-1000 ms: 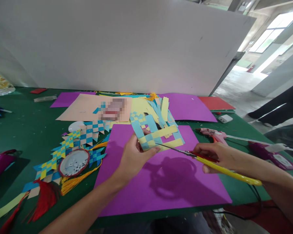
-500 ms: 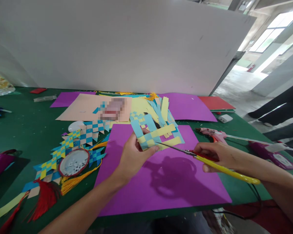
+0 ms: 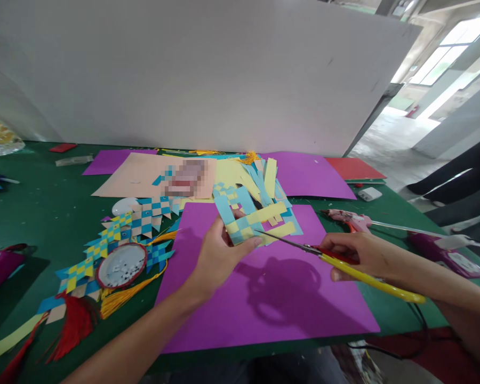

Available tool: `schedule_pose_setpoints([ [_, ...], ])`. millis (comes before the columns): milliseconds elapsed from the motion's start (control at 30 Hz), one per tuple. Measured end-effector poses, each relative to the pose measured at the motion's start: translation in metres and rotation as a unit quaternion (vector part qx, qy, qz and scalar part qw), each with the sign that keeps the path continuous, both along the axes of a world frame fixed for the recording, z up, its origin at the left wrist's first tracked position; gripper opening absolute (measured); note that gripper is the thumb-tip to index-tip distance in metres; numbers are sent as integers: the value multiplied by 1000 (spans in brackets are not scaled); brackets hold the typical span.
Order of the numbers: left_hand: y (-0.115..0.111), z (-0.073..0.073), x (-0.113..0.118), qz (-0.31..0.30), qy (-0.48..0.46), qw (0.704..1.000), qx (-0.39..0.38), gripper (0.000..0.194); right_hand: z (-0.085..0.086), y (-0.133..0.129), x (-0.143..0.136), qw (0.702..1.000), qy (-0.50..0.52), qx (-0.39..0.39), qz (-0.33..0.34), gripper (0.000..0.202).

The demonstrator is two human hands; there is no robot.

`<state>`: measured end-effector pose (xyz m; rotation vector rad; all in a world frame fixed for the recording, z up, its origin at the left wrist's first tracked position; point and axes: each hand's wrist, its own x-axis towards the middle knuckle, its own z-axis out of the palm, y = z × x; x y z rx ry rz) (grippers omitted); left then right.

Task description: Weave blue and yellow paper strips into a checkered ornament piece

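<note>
My left hand pinches a woven piece of blue and yellow paper strips, its thumb on the lower edge. Loose strip ends stick out up and to the right. My right hand is closed on scissors with red and yellow handles. The scissor tips point left and meet the woven piece near my left thumb. Both hands are above a purple sheet, which carries their shadow.
Woven paper fish, a round dish of small pieces and a red tassel lie left. Paper strips lie behind the hands. At right are a pink glue gun and a white block.
</note>
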<state>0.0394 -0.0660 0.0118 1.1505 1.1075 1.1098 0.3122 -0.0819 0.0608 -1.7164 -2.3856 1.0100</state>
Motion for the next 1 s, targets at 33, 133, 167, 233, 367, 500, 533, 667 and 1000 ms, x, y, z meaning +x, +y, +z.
schedule_pose_setpoints([
  [33, 0, 0, 0, 0, -2, 1000, -1, 55, 1, 0, -1, 1000, -2, 4, -2, 44],
  [133, 1, -1, 0, -3, -8, 1000, -4, 55, 3, 0, -3, 1000, -4, 15, -3, 44],
  [167, 1, -1, 0, -2, -11, 1000, -4, 55, 3, 0, -3, 1000, -3, 17, -4, 43],
  [233, 1, -1, 0, -2, -20, 1000, -5, 55, 3, -1, -2, 1000, -4, 16, -9, 38],
  [367, 2, -2, 1, -4, -32, 999, -12, 56, 2, -3, -2, 1000, -11, 18, -22, 32],
  [500, 2, -3, 0, -11, -33, 999, -15, 55, 3, -3, -1, 999, -21, 17, -19, 33],
  [533, 2, -3, 0, -13, -34, 999, -15, 54, 3, -2, -1, 999, -22, 17, -19, 33],
  [667, 2, -2, 1, -17, -45, 999, -21, 53, 5, -1, -3, 999, -35, 15, -17, 35],
  [1000, 8, -2, 0, -34, -96, 995, -13, 51, -23, -13, 34, 998, 4, 56, -4, 69],
])
